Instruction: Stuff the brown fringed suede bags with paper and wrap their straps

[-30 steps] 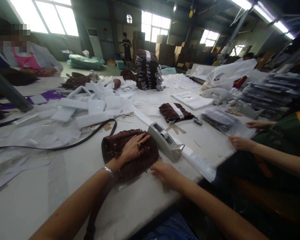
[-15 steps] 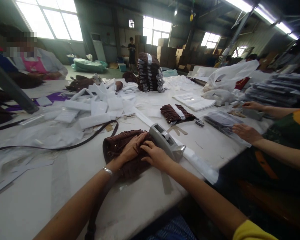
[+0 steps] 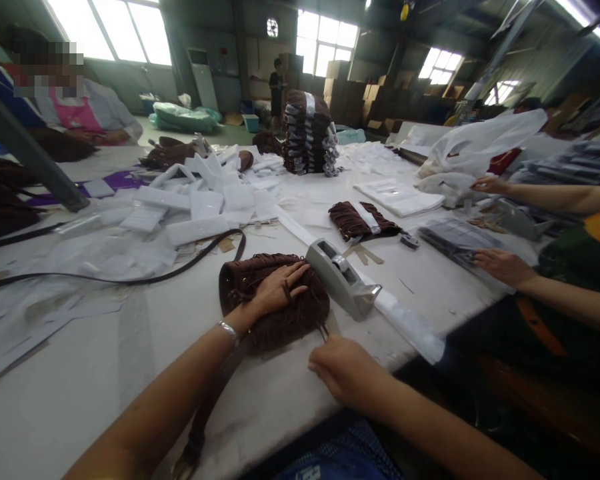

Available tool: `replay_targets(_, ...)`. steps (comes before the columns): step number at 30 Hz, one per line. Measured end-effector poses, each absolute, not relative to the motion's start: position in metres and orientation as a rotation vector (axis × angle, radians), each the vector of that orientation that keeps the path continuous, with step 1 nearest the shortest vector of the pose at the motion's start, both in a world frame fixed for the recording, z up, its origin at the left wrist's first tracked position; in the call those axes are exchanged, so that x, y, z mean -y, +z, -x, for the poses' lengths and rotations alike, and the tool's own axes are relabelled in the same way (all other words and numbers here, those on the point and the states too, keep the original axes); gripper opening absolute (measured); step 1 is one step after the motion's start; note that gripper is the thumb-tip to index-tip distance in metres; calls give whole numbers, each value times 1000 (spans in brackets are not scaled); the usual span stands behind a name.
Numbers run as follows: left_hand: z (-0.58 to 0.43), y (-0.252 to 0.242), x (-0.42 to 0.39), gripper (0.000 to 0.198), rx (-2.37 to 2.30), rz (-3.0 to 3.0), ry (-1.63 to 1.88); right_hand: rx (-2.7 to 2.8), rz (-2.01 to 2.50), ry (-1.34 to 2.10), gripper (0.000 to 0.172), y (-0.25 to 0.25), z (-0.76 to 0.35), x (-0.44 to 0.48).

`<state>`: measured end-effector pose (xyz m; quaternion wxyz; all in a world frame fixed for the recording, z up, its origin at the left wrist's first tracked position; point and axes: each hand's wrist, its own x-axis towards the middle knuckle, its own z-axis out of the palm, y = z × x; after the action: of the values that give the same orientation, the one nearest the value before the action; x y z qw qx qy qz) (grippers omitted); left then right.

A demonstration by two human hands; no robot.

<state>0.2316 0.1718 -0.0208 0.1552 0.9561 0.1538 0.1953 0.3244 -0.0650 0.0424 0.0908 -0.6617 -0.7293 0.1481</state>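
A brown gathered handbag (image 3: 300,317) lies on the white table in front of me. My left hand (image 3: 280,288) rests flat on top of it, fingers spread, with a dark cord end showing between them. Just off the bag's near right corner, my right hand (image 3: 343,367) is closed around a thin brown cord (image 3: 324,332) that runs from the bag. A long brown strap (image 3: 180,273) loops across the table to the left; another strap (image 3: 205,407) hangs toward the near edge. Touching the bag's right side stands a grey tape dispenser (image 3: 340,277).
A second brown bag (image 3: 363,220) with a white band lies beyond the dispenser. White foam pieces (image 3: 195,200) and plastic sheets are heaped at left. A tall stack of wrapped bags (image 3: 310,133) stands behind. At right, a co-worker's hands (image 3: 505,267) handle a plastic-wrapped item.
My right hand has moved off the bag toward me and to the right, now pulling a cord out from it. My left hand stays on the bag. The view has shifted slightly.
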Motion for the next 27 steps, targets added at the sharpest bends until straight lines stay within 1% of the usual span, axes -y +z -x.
replay_targets(2,-231,-22,-172,59,-437,-2745,555,2134,1948,444,20,45,-317,70)
replay_targets(3,-231,-23,-172,60,-434,-2749,551,2090,1923,436,23,45,-316,73)
replay_targets(6,-232,-25,-174,59,-428,-2754,566,1900,1842,349,42,35,-320,81)
replay_targets(8,-232,-27,-174,58,-432,-2748,587,1725,1884,237,44,24,-329,80)
replay_targets(10,-233,-27,-175,58,-435,-2744,597,1584,1986,197,37,15,-337,75)
replay_targets(14,-232,-25,-174,58,-434,-2747,598,1595,2097,377,15,15,-339,58)
replay_targets(17,-232,-25,-174,58,-437,-2756,597,1682,1971,576,8,32,-333,64)
replay_targets(21,-233,-31,-181,55,-466,-2713,621,1696,1824,891,1,55,-323,111)
replay_targets(23,-234,-35,-185,55,-485,-2679,637,1721,1787,1006,5,61,-319,133)
replay_targets(24,-234,-36,-186,54,-484,-2668,643,1715,1802,983,7,62,-319,139)
replay_targets(25,-234,-37,-188,53,-476,-2660,648,1705,1831,896,11,62,-318,140)
replay_targets(27,-234,-38,-189,52,-460,-2646,659,1733,1856,619,22,57,-318,124)
